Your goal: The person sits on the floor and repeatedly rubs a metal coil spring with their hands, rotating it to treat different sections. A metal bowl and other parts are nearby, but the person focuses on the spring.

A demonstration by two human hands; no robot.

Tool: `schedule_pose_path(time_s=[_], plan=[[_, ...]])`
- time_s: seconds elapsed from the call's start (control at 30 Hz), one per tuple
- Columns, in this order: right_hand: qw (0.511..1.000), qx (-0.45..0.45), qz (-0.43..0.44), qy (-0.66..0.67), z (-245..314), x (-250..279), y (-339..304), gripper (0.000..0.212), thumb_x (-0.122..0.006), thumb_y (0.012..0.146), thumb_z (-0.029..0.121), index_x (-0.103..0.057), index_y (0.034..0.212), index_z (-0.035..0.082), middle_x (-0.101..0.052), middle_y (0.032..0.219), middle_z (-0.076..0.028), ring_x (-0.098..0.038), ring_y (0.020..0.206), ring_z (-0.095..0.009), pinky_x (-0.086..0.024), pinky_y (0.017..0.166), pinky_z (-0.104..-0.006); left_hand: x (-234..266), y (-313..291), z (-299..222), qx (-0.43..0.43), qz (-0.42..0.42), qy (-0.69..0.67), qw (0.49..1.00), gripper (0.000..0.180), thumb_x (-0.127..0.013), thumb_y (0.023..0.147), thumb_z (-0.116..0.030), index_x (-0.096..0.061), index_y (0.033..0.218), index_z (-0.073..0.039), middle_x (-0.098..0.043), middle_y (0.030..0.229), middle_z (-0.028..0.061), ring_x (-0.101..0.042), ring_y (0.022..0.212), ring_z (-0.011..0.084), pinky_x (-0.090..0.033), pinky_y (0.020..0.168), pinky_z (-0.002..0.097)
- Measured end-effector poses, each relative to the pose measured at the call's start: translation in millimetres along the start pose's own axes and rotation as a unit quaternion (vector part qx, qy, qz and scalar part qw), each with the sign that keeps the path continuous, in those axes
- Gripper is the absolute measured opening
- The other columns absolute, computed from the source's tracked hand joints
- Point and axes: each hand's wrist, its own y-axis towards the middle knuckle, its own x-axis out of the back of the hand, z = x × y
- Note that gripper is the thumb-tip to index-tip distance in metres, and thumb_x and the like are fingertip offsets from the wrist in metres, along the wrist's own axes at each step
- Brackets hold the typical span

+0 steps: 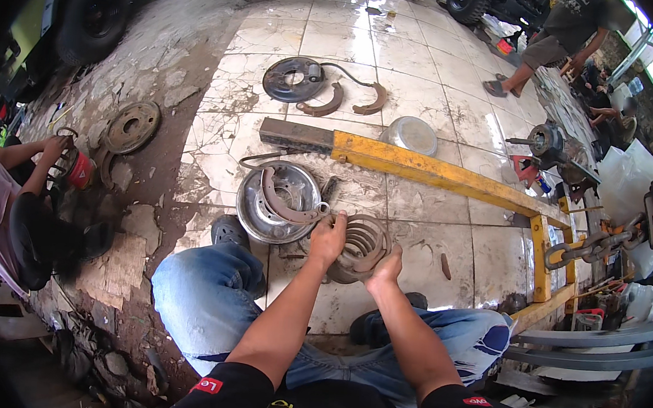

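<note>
A: Where do we start?

B: At the left edge, where we see another person (14, 184) with a red tin (81, 171). Next comes a rusty disc (133, 126), upper left, on the ground.

A: And towards the middle?

B: We find a silver dish (250, 213) left of centre, a curved brown shoe (275, 202) lying in it. Just beside it, the left hand (328, 241) has its fingers curled closed on the near-left rim of a ringed metal piece (366, 242).

A: So that piece sits between the two hands, at the centre of the frame?

B: Yes, tilted above the tiled floor (424, 240). The right hand (386, 267) meets its right side, but its fingers are mostly hidden; we cannot tell how tightly they close.

A: Which step do we judge this to be?

B: Handling the piece two-handed, perhaps inspecting it. We think any next move calls for steady support from both sides. Farther right lies a brown strip (446, 266).
</note>
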Motion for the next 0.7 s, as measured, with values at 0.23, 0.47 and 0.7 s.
schedule_pose_path(time_s=[0.23, 0.47, 0.7], plan=[[0.996, 0.072, -0.031, -0.047, -15.6, -19.1, -15.4, 0.058, -0.035, 0.098, 0.050, -0.052, 0.132, 0.005, -0.053, 0.134, -0.012, -0.052, 0.121, -0.029, -0.040, 0.104, -0.0446, -15.1, 21.6, 38.8, 0.067, -0.057, -0.062, 0.994, 0.055, -0.042, 0.098, -0.045, -0.066, 0.110, 0.003, -0.064, 0.110, 0.0307, -0.059, 0.112, 0.0407, -0.042, 0.096, 0.0450], [0.995, -0.022, -0.003, -0.095, 9.5, -11.4, 10.0, 0.070, -0.033, 0.099, 0.058, -0.047, 0.135, 0.000, -0.052, 0.135, -0.016, -0.051, 0.123, -0.027, -0.039, 0.106, -0.0416, -7.1, -4.6, 13.7, -0.045, -0.076, 0.005, 0.996, 0.049, -0.044, 0.098, -0.043, -0.066, 0.105, 0.001, -0.064, 0.103, 0.0304, -0.059, 0.103, 0.0457, -0.044, 0.091, 0.0475], [0.985, 0.043, 0.003, -0.167, -17.5, 2.5, -14.1, 0.074, -0.031, 0.099, 0.061, -0.046, 0.135, -0.002, -0.055, 0.131, -0.018, -0.056, 0.117, -0.028, -0.046, 0.100, -0.0409, 0.9, -3.6, 0.0, -0.043, -0.045, 0.077, 0.995, 0.049, -0.046, 0.097, -0.044, -0.067, 0.098, 0.001, -0.065, 0.100, 0.0290, -0.059, 0.100, 0.0461, -0.045, 0.088, 0.0491]])
